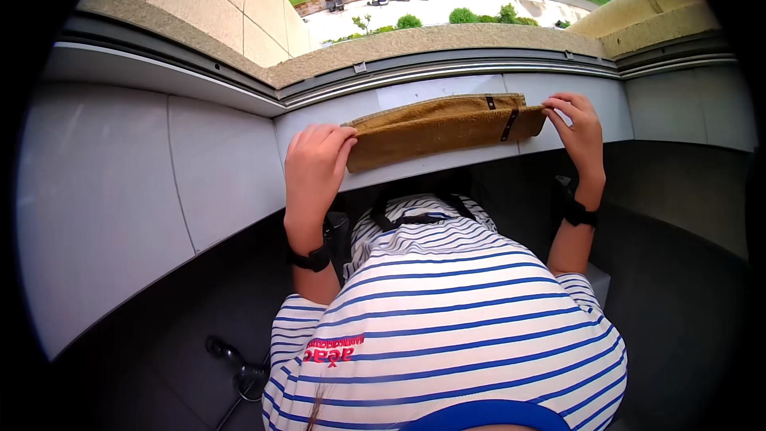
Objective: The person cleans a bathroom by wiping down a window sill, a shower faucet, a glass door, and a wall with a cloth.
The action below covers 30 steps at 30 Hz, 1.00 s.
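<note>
A brown towel (435, 134), folded into a long flat strip, lies on the white tiled window sill (311, 124). Dark bands with small light marks cross it near its right end, and its far edge has a paler trim. My left hand (313, 168) pinches the towel's left end at the upper corner between thumb and fingers. At the other end, my right hand (578, 124) grips the upper right corner with its fingertips. The towel's near edge runs along the front of the sill.
Behind the towel runs the metal window track (447, 68), with a rough stone ledge (447, 38) and an outdoor drop beyond it. White tiled ledges (112, 183) flank me. A black object with a cable (239, 367) is on the dark floor at lower left.
</note>
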Available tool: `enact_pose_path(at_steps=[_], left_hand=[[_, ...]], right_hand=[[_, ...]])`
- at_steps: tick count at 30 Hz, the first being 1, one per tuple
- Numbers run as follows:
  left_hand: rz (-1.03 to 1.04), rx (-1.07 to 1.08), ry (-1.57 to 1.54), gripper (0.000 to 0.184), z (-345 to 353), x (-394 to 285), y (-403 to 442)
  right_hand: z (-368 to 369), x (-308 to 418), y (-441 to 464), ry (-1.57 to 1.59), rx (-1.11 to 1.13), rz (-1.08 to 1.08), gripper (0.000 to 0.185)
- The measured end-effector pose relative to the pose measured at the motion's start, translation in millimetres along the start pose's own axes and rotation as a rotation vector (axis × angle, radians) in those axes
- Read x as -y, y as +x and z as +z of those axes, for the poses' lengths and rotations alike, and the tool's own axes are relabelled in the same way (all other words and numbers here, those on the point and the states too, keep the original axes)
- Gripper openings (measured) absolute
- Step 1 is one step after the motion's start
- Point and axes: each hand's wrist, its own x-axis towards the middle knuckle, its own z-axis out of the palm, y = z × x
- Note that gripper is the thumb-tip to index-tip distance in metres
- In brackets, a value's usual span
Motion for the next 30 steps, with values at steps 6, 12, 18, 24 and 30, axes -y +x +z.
enact_pose_path(at_steps=[6, 12, 18, 24, 30], left_hand=[[-0.01, -0.206, -0.064, 0.023, 21.2, -40.7, 35.9], [-0.623, 0.2, -1.394, 0.025, 84.1, -30.6, 30.6], [-0.895, 0.017, -1.973, 0.049, 96.3, -21.4, 33.2], [-0.824, -0.015, -1.887, 0.049, 107.5, -26.9, 32.1], [-0.777, -0.016, -1.809, 0.049, 127.9, -49.3, 49.7]], right_hand=[[52.0, 57.3, 26.5, 0.325, -0.092, -0.016, 0.025], [112.8, 93.4, 11.4, 1.734, 0.497, 0.572, 0.04], [140.9, 78.2, 21.4, 2.363, 0.49, 0.943, 0.053], [135.4, 62.1, 22.4, 2.436, 0.58, 0.968, 0.058], [119.5, 10.7, 9.3, 2.672, 0.614, 0.953, 0.061]])
